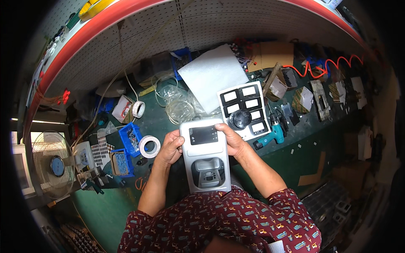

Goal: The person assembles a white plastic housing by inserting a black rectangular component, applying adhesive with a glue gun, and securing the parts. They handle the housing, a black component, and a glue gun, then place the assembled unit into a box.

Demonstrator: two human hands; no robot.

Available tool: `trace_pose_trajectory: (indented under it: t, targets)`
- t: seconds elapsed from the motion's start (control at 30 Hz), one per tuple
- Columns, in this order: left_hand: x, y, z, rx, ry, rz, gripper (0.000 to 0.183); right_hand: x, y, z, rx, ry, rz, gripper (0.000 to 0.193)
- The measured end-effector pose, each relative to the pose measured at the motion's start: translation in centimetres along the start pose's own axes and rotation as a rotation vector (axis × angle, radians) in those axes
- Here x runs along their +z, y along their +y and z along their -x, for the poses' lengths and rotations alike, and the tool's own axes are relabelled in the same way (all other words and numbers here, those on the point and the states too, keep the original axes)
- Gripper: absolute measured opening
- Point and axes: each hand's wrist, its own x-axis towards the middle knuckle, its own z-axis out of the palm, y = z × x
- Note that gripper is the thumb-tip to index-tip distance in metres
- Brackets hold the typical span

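Upright in front of my torso is a silver appliance housing (205,149), with a dark display panel (204,135) near its top and a rounded opening lower down. My left hand (170,148) grips its upper left edge, fingers bent behind and thumb against the side. On the other side my right hand (231,141) holds the upper right edge, its thumb lying on the front face by the panel. The right fingers are mostly hidden behind the housing. Its lower end reaches my patterned shirt.
Just beyond lies a white sheet of black-framed panels (256,102) with a black round knob-like thing (241,119) on it. A teal power drill (276,131) is to the right. Tape rolls (149,146) and blue parts bins (130,139) stand left, near a fan (52,164).
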Motion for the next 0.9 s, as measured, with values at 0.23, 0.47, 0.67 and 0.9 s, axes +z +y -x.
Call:
trace_pose_trajectory:
  t: [0.23, 0.47, 0.67, 0.9]
  targets:
    - [-1.0, 0.2, 0.2, -0.109, 0.046, 0.261, 0.037, 0.1, -0.1, 0.0, 0.0, -0.019, -0.008, 0.065]
    - [-1.8, -1.8, 0.2, -0.173, 0.067, 0.422, 0.029, -0.1, 0.0, 0.2, 0.001, 0.029, -0.004, 0.062]
    - [-1.4, -3.2, -0.3, -0.186, 0.111, 0.482, 0.029, -0.4, 0.0, 0.3, -0.02, 0.028, -0.027, 0.061]
    - [-2.2, -3.1, -0.4, -0.098, -0.158, 0.477, 0.049, 0.5, 0.0, 0.5, -0.02, 0.067, -0.049, 0.061]
